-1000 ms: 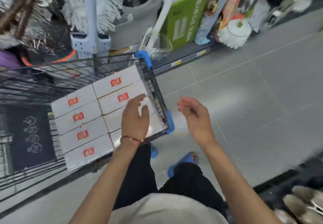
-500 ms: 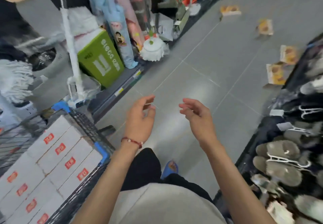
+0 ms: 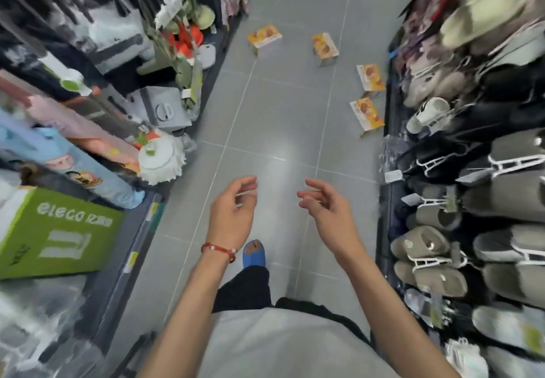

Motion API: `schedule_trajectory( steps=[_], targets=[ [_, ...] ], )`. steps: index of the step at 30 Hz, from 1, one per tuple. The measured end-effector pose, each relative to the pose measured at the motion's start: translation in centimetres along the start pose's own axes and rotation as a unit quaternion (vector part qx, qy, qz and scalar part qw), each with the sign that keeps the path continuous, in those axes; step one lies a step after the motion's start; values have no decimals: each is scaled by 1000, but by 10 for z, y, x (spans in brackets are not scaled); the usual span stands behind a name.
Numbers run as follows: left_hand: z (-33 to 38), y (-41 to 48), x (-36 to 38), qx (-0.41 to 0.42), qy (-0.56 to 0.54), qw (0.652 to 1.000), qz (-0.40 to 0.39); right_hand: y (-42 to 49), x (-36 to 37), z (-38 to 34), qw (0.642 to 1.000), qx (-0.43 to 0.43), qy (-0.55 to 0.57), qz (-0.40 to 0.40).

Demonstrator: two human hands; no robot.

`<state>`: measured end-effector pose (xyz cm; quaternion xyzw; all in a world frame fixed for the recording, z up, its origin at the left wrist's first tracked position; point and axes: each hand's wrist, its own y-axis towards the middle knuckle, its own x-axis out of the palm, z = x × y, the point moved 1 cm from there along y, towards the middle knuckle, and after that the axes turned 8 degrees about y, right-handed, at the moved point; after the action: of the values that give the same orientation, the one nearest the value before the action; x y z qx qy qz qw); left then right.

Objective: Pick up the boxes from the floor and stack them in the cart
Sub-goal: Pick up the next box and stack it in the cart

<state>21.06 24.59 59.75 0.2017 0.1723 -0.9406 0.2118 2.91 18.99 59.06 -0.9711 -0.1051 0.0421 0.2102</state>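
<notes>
Several yellow-orange boxes lie scattered on the grey tiled floor ahead: one [image 3: 264, 38] at the far left, one [image 3: 324, 48] beside it, one [image 3: 370, 78] by the right shelf and the nearest [image 3: 366, 115] just below that. My left hand [image 3: 233, 209] and my right hand [image 3: 323, 206] hang in front of me with loosely curled fingers and hold nothing. Both hands are well short of the boxes. The cart is out of view.
A shelf of slippers [image 3: 472, 200] lines the right side of the aisle. On the left stand a green carton [image 3: 56, 230], a white mop head [image 3: 160, 160] and other cleaning goods. My blue slipper [image 3: 253, 255] is on the floor between them.
My view has swung right, from the cart full of white boxes to the aisle with boxes on the floor. My left hand left the cart; both hands stay empty.
</notes>
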Motion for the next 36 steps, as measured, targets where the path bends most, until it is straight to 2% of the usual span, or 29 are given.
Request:
schedule_trajectory(
  steps=[5, 13, 27, 36],
  targets=[
    [41, 99, 16, 29, 0, 997, -72, 71, -6, -40, 996, -5, 51, 70],
    [93, 250, 75, -8, -5, 988, -152, 201, -48, -85, 982, 5, 107, 158],
    [255, 509, 263, -15, 40, 970, -239, 474, -198, -177, 964, 65, 127, 225],
    [294, 669, 388, -31, 107, 937, -330, 622, -258, -187, 925, 124, 171, 316]
  ],
)
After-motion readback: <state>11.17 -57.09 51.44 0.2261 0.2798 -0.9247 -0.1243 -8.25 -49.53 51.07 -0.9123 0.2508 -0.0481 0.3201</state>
